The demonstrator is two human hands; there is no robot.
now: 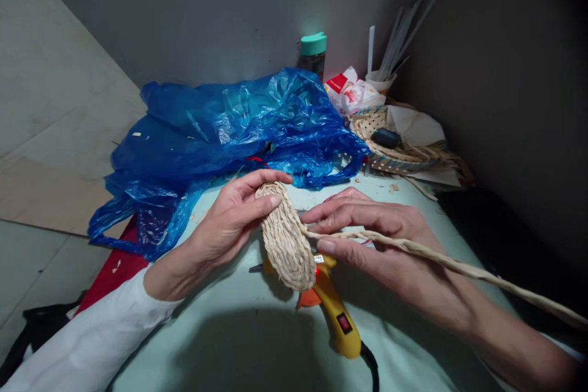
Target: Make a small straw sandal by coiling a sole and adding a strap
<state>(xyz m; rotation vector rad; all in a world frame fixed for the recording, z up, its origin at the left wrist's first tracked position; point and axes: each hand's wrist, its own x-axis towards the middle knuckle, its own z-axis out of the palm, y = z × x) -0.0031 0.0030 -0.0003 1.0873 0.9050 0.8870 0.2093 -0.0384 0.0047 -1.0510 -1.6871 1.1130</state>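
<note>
My left hand [234, 214] grips the upper end of an oval coil [290, 251] of twisted straw cord, thumb on its near face and fingers behind. A loose length of the same cord [413, 249] leaves the coil's right edge and runs off to the right. My right hand [362, 226] is at that edge, its thumb below the cord and its fingers behind, closed around it. Beneath the coil lies a yellow glue gun [340, 312] with an orange trigger, a lit red light and a black cable. The coil hides part of the gun.
A crumpled blue plastic bag [229, 128] spreads across the back of the pale green tabletop [220, 324]. Behind it stand a jar with a green lid [313, 44] and a cup of glue sticks [381, 81]. A woven basket [399, 162] and a black flat object [487, 239] are at right.
</note>
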